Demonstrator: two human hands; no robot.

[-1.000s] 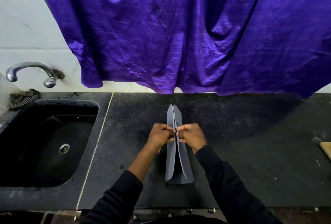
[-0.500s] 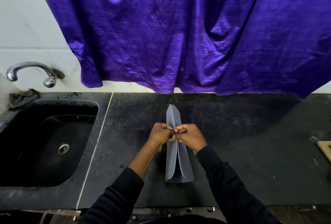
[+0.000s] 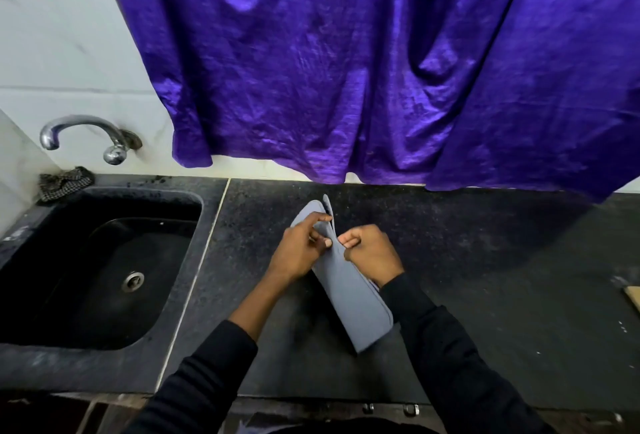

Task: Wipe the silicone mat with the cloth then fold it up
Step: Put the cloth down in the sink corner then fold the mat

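Mat [image 3: 353, 298], grey and folded, rests on the counter [image 3: 485, 277] between the wrists. Half a second ago it stood straight with its leaves slightly apart; now it slants, far end to the left and near end to the right, leaves almost together. Left hand [image 3: 301, 250] pinches the far leaf with curled fingers. Right hand [image 3: 372, 253] grips the upper edge, as before. Cloth [image 3: 64, 184] stays behind the sink [image 3: 145, 187].
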